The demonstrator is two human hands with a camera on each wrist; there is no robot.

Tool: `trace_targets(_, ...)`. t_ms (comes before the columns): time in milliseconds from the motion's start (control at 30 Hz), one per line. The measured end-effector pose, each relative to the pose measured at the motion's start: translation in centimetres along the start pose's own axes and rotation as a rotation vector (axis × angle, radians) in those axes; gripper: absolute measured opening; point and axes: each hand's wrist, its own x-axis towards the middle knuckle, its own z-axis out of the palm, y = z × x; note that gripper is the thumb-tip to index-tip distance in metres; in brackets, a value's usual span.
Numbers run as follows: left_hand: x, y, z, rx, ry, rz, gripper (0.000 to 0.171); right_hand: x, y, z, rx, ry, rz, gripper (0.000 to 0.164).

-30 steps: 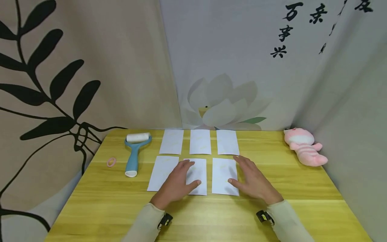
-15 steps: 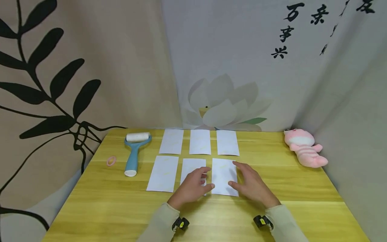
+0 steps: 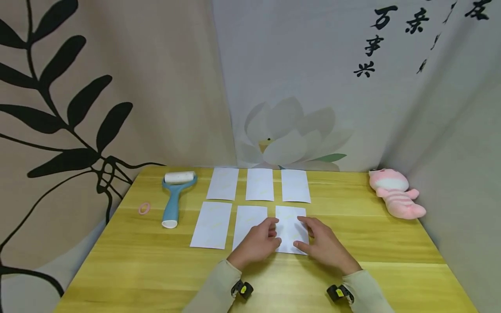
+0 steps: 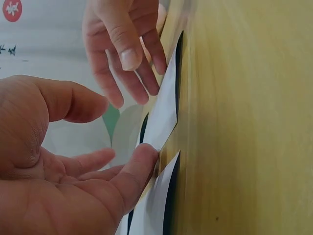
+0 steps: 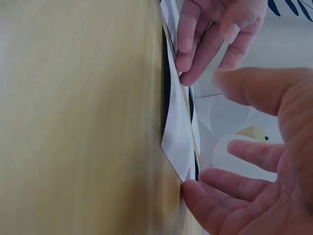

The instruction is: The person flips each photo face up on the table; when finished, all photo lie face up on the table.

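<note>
White paper cards with faint yellow marks lie in two rows of three. Both hands frame the front right card (image 3: pixel 287 228). My left hand (image 3: pixel 256 244) is at its left edge and covers part of the front middle card (image 3: pixel 248 219). At the right edge is my right hand (image 3: pixel 326 245), thumb and fingers apart. In the right wrist view a fingertip of the right hand (image 5: pixel 264 196) meets the corner of the card (image 5: pixel 178 117). The left wrist view has a finger of the left hand (image 4: pixel 98 181) at the edge of the card (image 4: pixel 161 112); neither hand grips it.
The front left card (image 3: pixel 211 224) and the back row, with its middle card (image 3: pixel 259 184), lie flat on the wooden table (image 3: pixel 375 243). A blue-handled lint roller (image 3: pixel 172 206) and a pink ring (image 3: pixel 144 208) are on the left. At right lies a pink plush toy (image 3: pixel 397 195).
My left hand has moved right, from over the front left and middle cards to the left edge of the front right card. My right hand has come slightly nearer to me.
</note>
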Motion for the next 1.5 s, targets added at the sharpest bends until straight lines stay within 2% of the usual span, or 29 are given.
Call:
trace_targets(333,0.7,0.1,0.1,-0.074,0.009,-0.006,0.055,0.0,0.1,0.4,-0.096,-0.051,-0.046,0.084)
trace_targets(500,0.7,0.1,0.1,-0.099,0.001,-0.013,0.055,0.0,0.1,0.3,-0.104,-0.063,-0.044,0.084)
trace_targets(633,0.5,0.1,0.1,-0.077,0.03,-0.01,0.053,0.1,0.2,0.3,-0.108,-0.067,-0.064,0.084)
trace_targets(833,0.1,0.4,0.1,0.006,0.088,0.009,0.052,-0.1,0.4,0.5,-0.104,-0.056,-0.083,0.082)
trace_targets(933,0.0,0.5,0.3,0.0,0.1,-0.021,0.056,-0.2,0.7,0.6,-0.099,-0.054,-0.09,0.082)
trace_targets(1067,0.0,0.3,0.7,-0.089,0.147,-0.083,0.059,-0.3,0.8,0.6,-0.098,-0.064,-0.094,0.081)
trace_targets(1167,0.1,0.1,1.2,-0.189,0.185,-0.087,0.06,-0.5,0.8,0.5,-0.108,-0.064,-0.099,0.08)
trace_targets(1367,0.5,0.0,2.0,-0.45,0.167,-0.089,0.058,-0.7,0.8,0.4,-0.117,-0.06,-0.116,0.075)
trace_targets(1500,0.5,0.3,2.2,-0.511,0.139,-0.085,0.056,-0.8,0.6,0.3,-0.113,-0.068,-0.132,0.072)
